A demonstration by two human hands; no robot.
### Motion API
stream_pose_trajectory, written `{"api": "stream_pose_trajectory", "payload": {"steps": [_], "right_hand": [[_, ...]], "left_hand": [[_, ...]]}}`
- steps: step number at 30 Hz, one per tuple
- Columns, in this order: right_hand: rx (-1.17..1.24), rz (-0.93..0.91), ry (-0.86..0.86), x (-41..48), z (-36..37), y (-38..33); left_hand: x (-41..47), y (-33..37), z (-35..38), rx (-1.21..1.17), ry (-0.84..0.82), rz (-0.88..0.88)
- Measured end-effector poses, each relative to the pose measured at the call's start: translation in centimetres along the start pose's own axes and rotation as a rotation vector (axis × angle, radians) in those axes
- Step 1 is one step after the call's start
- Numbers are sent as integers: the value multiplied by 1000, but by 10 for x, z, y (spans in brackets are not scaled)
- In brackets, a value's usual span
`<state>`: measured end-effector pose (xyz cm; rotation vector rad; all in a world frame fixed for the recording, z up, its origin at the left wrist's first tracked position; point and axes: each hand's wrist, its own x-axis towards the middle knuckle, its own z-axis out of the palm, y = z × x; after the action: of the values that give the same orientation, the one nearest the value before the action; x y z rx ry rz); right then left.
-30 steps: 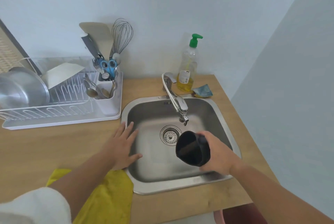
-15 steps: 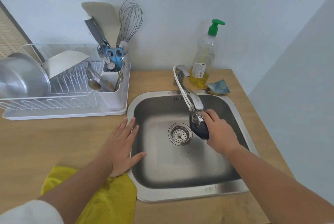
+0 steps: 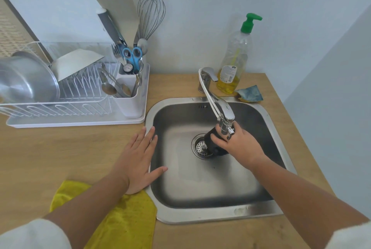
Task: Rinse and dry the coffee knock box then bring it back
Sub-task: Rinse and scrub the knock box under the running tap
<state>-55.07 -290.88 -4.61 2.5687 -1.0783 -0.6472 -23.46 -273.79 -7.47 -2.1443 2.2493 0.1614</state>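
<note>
Yellow cloth [image 3: 120, 218] lying at counter's front edge. Left hand [image 3: 138, 158] resting flat, fingers spread, on steel sink's left rim [image 3: 149, 116]. Right hand [image 3: 239, 144] gripping black cylindrical knock box [image 3: 209, 146], now moved up under chrome tap spout [image 3: 221, 107]; rinse likely starting.

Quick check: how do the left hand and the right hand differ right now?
The left hand lies flat, fingers spread, on the counter beside the sink; the right hand is curled over the basin, under the faucet spout. The left hand holds nothing; the right hand grips the black knock box. The left hand's heel meets the yellow cloth; the right hand touches no cloth. Both are bare.
</note>
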Motion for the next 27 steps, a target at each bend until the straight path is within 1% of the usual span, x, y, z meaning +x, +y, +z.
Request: {"api": "stream_pose_trajectory", "payload": {"steps": [2,4,5,8,10,12,14,16,19,21,22,25,27], "right_hand": [[41,33,7,-1,-1,1],[27,45,-57,-1,-1,-2],[47,65,-55,-2,-1,-2],[39,20,-69,-3,1,-4],[87,63,-82,-6,3,-4],[59,58,-104,-7,1,-4],[77,87,-90,-10,1,-4],[41,41,-89,-12,-3,-5],[77,95,-89,-14,-7,-2],[40,81,-112,-15,-12,-3],[61,109,-122,-16,-12,-3],[36,103,-87,-18,-14,-6],[114,122,-30,-22,-11,-9]], "left_hand": [[0,1,0,11,0,2],[0,1,0,10,-4,-2],[0,1,0,11,-6,0],[-1,1,-1,5,-5,-5],[0,1,-2,6,-10,3],[0,1,-1,-5,-4,-4],[0,1,-1,-4,-13,6],[0,1,-1,-11,-4,-2],[1,0,-1,-1,-12,4],[0,-1,-1,-4,-8,0],[0,0,-1,-6,-13,4],[0,0,-2,-6,-7,-4],[1,1,-2,-1,-17,0]]}}
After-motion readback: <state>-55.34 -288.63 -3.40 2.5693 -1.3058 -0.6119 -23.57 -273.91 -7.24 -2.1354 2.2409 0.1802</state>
